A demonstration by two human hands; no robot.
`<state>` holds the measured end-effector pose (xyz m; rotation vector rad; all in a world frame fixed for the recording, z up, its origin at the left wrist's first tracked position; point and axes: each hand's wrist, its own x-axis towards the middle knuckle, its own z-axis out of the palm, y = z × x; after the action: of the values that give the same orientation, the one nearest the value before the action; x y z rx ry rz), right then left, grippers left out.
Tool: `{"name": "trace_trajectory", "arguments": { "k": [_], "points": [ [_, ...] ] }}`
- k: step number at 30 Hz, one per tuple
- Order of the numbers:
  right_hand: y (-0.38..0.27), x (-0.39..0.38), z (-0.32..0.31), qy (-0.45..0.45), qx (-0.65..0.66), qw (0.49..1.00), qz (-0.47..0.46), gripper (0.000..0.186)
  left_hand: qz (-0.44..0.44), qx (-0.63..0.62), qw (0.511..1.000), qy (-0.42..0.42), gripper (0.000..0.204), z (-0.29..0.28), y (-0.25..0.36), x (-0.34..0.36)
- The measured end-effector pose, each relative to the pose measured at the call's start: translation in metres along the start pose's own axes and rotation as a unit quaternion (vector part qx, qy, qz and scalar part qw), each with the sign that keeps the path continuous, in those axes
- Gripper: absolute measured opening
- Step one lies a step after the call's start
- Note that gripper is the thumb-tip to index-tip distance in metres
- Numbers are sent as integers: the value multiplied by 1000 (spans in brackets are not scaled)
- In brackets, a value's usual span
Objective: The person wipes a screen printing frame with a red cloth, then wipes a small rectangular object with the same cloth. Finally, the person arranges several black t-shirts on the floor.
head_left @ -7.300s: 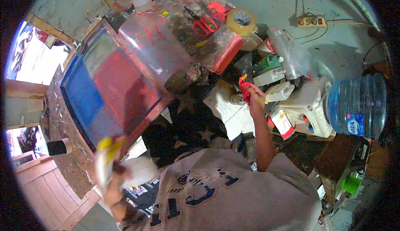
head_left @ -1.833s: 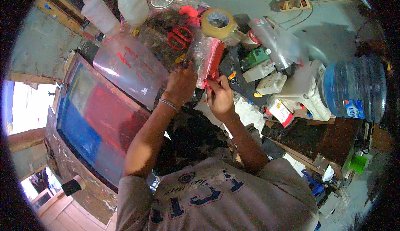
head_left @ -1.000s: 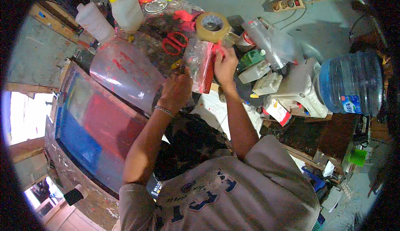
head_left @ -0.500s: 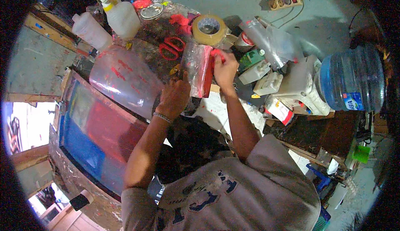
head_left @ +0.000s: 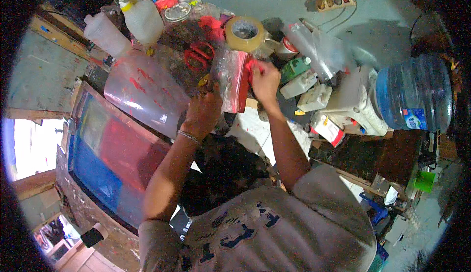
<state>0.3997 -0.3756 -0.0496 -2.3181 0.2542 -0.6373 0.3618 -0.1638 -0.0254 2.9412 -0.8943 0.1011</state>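
Note:
In front of me stands a block-like piece (head_left: 230,83) with a smeared grey face and a red side; its exact kind does not show. My left hand (head_left: 203,109) is closed at its lower left edge, fingertips partly hidden. On the other side, my right hand (head_left: 266,83) pinches a small crumpled red rag (head_left: 252,67) against the red side. Red-handled scissors (head_left: 198,55) lie just left of the block. Behind it sits a wide roll of tape (head_left: 262,37). A curved transparent plastic sheet (head_left: 144,93) with red smears lies left of my left hand.
Plastic bottles (head_left: 142,22) stand at the far left. A framed screen (head_left: 122,149) with red and blue areas leans at left. Several small containers (head_left: 299,83), a white jerrycan (head_left: 351,98) and a large blue water bottle (head_left: 414,95) crowd the right. A power strip (head_left: 336,1) is at the back.
Both hands and the block have shifted very slightly left in the picture, along with the surroundings. The grips look the same, with the red rag still against the red side.

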Motion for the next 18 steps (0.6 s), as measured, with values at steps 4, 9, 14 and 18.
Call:
{"name": "trace_trajectory", "arguments": {
  "k": [4,9,14,18],
  "points": [
    [11,28,15,7,20,995,95,20,12,-21,999,-40,48,-26,6,-3],
    [12,12,8,-10,35,998,60,20,13,15,998,-53,49,-5,2,1],
    [21,31,20,22,-5,999,27,17,18,-27,996,-78,48,-12,1,2],
    [1,9,-1,-9,-9,1000,-23,18,9,3,996,-84,49,-8,0,1]
  ]
}}
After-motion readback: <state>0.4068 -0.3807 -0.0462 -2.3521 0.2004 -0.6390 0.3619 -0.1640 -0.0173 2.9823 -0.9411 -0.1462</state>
